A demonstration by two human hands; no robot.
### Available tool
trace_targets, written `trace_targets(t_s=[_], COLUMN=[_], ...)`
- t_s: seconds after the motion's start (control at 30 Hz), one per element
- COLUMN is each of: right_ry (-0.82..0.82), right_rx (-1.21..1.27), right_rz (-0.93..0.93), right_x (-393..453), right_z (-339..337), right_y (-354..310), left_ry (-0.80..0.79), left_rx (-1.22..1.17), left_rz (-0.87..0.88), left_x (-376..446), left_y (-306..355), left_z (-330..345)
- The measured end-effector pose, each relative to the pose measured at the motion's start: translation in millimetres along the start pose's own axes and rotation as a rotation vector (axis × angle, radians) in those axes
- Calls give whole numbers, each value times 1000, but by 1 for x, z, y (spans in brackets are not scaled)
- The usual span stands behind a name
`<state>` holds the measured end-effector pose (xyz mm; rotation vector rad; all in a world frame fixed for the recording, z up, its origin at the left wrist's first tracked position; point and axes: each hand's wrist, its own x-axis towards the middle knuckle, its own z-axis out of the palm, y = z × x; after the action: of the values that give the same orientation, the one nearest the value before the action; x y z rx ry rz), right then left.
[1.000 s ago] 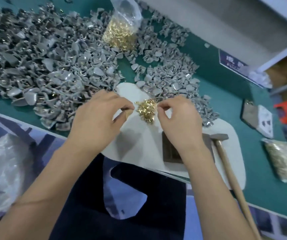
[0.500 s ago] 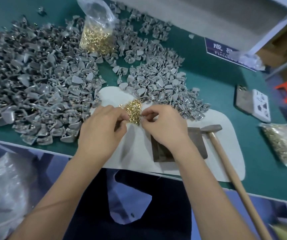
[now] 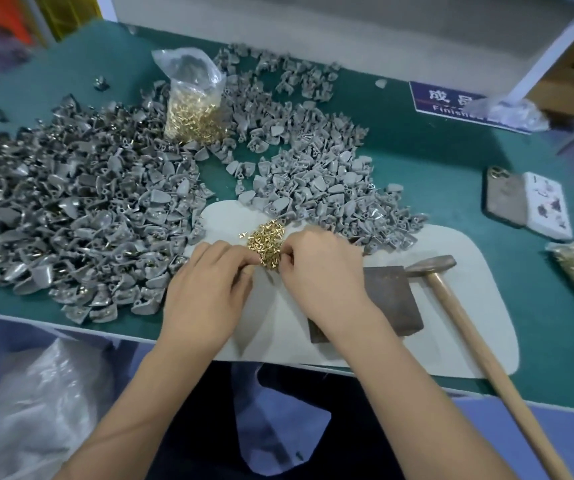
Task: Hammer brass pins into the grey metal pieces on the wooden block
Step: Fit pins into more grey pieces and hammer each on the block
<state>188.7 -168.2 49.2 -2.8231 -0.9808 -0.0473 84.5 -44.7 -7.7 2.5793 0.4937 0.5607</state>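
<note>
Both hands have drawn closer together since a second ago, now meeting at the near edge of the small heap of brass pins (image 3: pixel 265 244) on the pale mat (image 3: pixel 451 327). At far left, grey metal pieces (image 3: pixel 70 216) lie in a broad, glinting pile on the green table (image 3: pixel 434 161). The left hand (image 3: pixel 205 292) has its fingers curled, fingertips at the heap; what they hold is hidden. A clear bag of brass pins (image 3: pixel 193 109) stands behind. The right hand (image 3: pixel 323 271) pinches into the shiny, short-stemmed pins. Right of it sits the dark wooden block (image 3: pixel 391 299), then the hammer (image 3: pixel 431 266), wooden-handled. A blue sign (image 3: pixel 445 102) reads "Finished", partly covered.
</note>
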Motion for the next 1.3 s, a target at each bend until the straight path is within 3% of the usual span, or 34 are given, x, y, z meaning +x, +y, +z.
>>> trace_targets(t_s=[0.2,0.73,0.83,0.9,1.0,1.1,1.3], right_ry=[-10,-50,20,102,192,253,431], right_rx=[153,115,269,541,828,833,891], right_rz=[-18,-3,3,13,65,130,265], right_x=[-1,5,1,-3,-9,-15,-35], right_z=[2,3,4,0,-9,-15,-26], right_y=[4,3,9,16,36,64,103], left_ry=[12,19,46,94,77,-6,-211], left_rx=[20,26,25,-12,-215,-320,-151], left_rz=[-8,-2,0,17,46,76,257], left_x=[0,1,1,2,6,27,78], left_y=[2,4,7,12,30,47,69], left_z=[0,2,1,0,3,12,24])
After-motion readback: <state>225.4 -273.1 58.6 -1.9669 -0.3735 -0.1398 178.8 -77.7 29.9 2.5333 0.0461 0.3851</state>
